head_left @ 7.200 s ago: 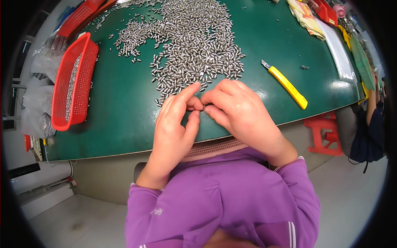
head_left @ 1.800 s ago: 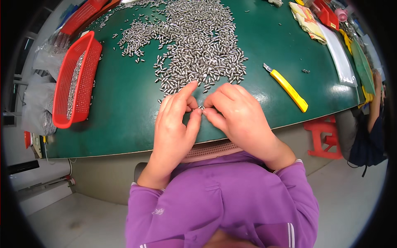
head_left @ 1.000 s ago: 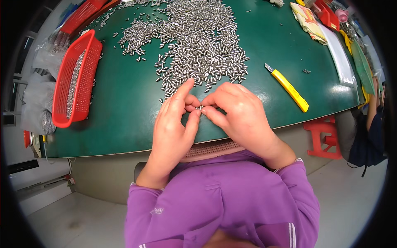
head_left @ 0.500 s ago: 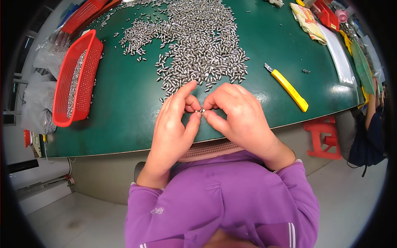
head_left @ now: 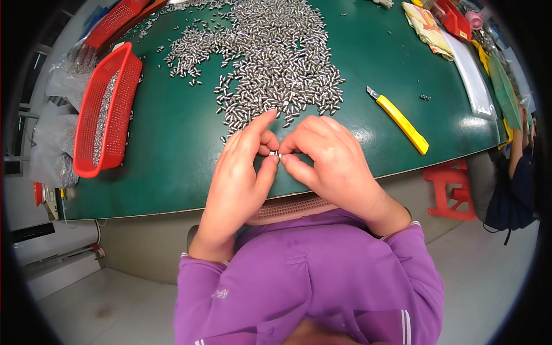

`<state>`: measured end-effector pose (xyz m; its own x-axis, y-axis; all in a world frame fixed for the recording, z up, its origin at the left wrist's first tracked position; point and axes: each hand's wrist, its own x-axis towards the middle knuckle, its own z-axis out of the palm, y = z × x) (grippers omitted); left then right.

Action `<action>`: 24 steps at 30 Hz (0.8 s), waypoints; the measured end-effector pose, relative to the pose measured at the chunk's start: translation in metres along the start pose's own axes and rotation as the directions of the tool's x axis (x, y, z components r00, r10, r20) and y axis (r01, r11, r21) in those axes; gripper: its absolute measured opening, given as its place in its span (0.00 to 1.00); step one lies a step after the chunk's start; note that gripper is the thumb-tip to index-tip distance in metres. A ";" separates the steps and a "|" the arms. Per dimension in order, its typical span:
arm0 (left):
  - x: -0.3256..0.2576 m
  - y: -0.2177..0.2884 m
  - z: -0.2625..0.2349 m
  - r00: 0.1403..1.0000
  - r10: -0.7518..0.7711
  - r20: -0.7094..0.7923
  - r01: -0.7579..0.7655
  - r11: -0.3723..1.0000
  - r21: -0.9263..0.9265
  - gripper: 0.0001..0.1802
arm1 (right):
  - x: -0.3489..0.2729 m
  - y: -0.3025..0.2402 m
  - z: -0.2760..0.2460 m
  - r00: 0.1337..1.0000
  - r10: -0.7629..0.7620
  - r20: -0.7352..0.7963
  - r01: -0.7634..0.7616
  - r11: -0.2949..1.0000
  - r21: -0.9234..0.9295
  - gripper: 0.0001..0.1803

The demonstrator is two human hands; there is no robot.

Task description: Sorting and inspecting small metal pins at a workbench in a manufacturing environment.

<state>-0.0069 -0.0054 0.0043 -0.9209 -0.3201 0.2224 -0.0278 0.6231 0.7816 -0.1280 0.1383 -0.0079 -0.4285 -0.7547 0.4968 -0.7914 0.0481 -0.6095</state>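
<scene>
In front of the left hand (head_left: 234, 169) and the right hand (head_left: 333, 155), the pile of metal pieces (head_left: 282, 63) blocks the way; bare table (head_left: 172, 149) lies open toward the red basket (head_left: 122, 115) at left, and also at right until the yellow knife (head_left: 402, 123), which makes the next obstacle

No readable text, the white mark (head_left: 220, 294) on the purple shirt (head_left: 339, 276) illegible

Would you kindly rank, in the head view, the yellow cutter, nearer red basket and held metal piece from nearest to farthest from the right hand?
1. Held metal piece: at the right hand.
2. Yellow cutter: to its right.
3. Nearer red basket: far left.
</scene>
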 end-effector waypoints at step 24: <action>-0.004 -0.006 -0.002 0.999 -0.045 0.022 0.048 0.990 -0.134 0.39 | 0.001 -0.003 -0.007 0.996 0.029 0.081 -0.030 0.999 0.012 0.10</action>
<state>-0.0028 -0.0091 -0.0003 -0.9271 -0.3320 0.1737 -0.0193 0.5054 0.8627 -0.1291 0.1420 -0.0020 -0.4150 -0.8032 0.4274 -0.7727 0.0631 -0.6316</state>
